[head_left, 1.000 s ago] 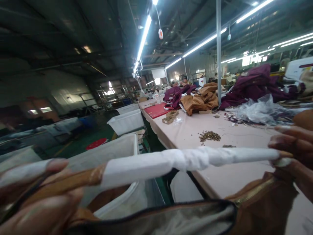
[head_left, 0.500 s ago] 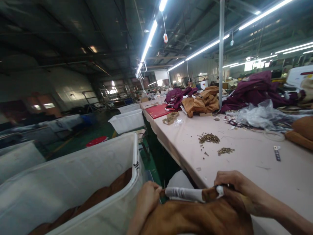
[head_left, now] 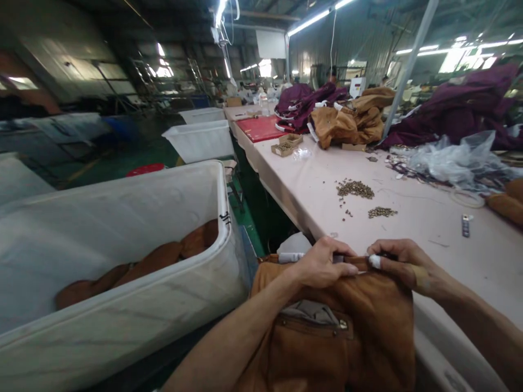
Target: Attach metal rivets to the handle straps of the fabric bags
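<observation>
A brown leather bag hangs in front of me at the table's edge, with an open zipped pocket on its face. Its top edge carries a strap partly wrapped in white material. My left hand is closed on this strap near the middle. Close by on the right, my right hand pinches the strap's other part, white tape around its thumb. The two hands are a short gap apart.
Small brass-coloured metal pieces lie in piles on the pink-covered table. Behind them are a small cardboard box, brown bags, purple bags and clear plastic. A large white bin with brown pieces stands left.
My left hand has moved right along the strap, closer to my right hand. The view has tilted down, so more of the bag and its pocket shows.
</observation>
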Demonstrator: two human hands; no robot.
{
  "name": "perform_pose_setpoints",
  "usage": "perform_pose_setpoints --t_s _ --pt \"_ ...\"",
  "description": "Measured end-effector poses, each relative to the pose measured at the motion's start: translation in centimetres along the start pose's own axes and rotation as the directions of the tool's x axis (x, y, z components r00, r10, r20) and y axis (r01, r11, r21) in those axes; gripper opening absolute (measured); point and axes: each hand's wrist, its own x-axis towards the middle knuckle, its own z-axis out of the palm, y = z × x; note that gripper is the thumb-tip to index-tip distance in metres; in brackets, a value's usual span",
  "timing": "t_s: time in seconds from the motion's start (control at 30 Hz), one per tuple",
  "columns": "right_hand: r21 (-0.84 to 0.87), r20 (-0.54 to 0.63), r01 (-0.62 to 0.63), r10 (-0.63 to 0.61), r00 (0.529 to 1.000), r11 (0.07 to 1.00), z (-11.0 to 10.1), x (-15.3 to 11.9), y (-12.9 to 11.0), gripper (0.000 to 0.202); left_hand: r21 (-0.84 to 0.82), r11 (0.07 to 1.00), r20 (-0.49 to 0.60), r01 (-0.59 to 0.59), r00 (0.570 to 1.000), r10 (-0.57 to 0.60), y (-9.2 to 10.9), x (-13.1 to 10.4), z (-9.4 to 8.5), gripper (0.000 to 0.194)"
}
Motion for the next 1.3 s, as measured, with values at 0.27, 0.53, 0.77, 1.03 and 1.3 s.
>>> perform_pose_setpoints --t_s 0.27,0.53,0.77,1.03,1.3 --pt "0.184 0.013 -0.147 0.147 0.989 0.972 0.9 2.2 2.7 0.039 -0.284 0.958 -0.118 0.028 0.991 -0.064 -4.8 -1.0 0.4 0.033" --pt "-0.515 -0.238 -0.017 -0.124 0.963 0.857 -4.9 7.6 2.8 0.039 -0.237 0.965 -0.334 0.112 0.923 -0.189 -6.2 -1.1 0.5 0.025" --pt "-0.693 -0.462 -0.154 -0.270 0.845 0.705 -10.0 10.0 5.3 0.032 -0.295 0.947 -0.368 0.128 0.899 -0.236 -6.9 -1.1 0.8 0.031" --pt "-0.785 -0.201 0.047 -0.327 0.923 0.618 -6.3 12.7 4.8 0.031 -0.281 0.946 -0.391 0.160 0.882 -0.265 -6.7 -0.5 1.6 0.025" --pt "-0.872 -0.058 0.088 -0.281 0.958 0.481 -4.8 16.3 4.7 0.029 -0.230 0.961 -0.404 0.152 0.884 -0.236 -6.9 -0.6 1.9 0.025"
